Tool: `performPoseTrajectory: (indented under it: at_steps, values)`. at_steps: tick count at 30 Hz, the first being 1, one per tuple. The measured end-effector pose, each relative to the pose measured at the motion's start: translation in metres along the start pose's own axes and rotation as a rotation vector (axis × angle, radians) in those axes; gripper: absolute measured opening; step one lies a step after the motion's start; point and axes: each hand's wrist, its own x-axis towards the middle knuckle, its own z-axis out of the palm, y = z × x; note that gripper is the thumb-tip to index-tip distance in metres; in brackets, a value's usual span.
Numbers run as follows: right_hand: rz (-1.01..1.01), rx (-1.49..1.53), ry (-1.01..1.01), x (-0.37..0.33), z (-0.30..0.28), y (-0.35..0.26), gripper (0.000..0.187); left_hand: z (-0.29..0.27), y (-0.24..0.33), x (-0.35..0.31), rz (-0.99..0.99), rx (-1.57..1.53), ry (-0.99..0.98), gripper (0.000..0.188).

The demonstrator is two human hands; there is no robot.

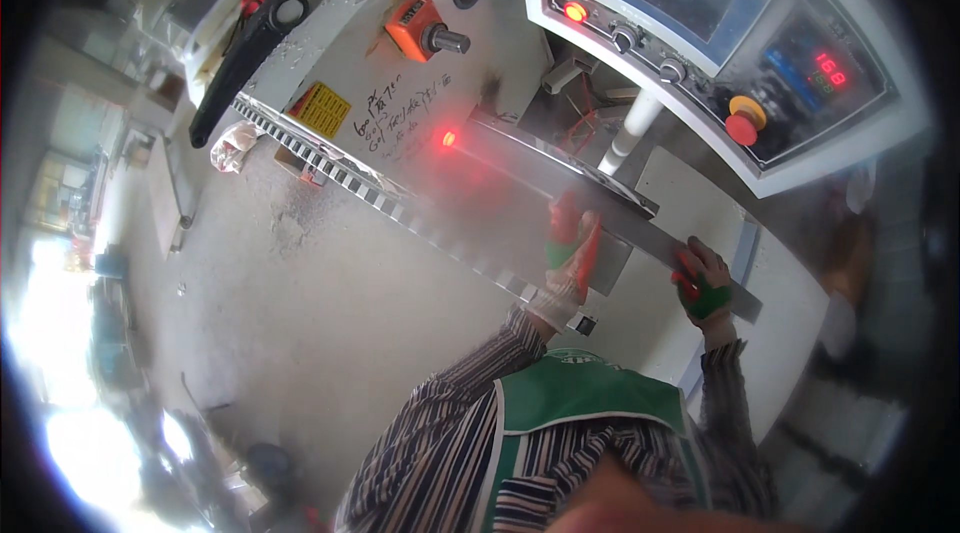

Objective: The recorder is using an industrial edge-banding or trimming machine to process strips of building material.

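A long, narrow grey board (648,238) slants along a metal guide rail (565,161) on the white machine. My right hand (704,285), in a red and green work glove, is closed over the board near its lower right end. Farther left, my left hand (570,248), gloved the same way, reaches up to the board's near side. Its fingers look stretched out against the board, though red haze softens them. The board's far left end fades into the glow around a red light (449,139).
A control panel (690,23) with a screen, knobs and a red stop button (742,123) overhangs the upper right. On the machine sit an orange dial counter (415,28) and a black lever handle (245,63). A slotted rail (375,195) edges the machine above grey floor (300,333).
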Motion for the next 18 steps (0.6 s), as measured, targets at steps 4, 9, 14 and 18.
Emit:
performPoseTrajectory:
  at_steps: [4,9,14,18]
  values:
    - [0.065,-0.006,-0.028,0.000,0.005,-0.003,0.053,-0.002,0.027,-0.002,-0.128,0.007,-0.082,0.082]
    - [0.108,0.012,-0.036,0.019,0.012,-0.022,0.052,-0.010,0.044,0.008,-0.091,-0.032,0.047,0.067]
    - [0.137,-0.009,-0.050,0.028,0.013,-0.030,0.049,-0.012,0.053,0.014,-0.092,-0.055,0.068,0.063]
    - [0.140,-0.004,-0.064,0.031,0.010,-0.036,0.049,-0.023,0.035,0.018,-0.010,-0.014,0.050,0.058]
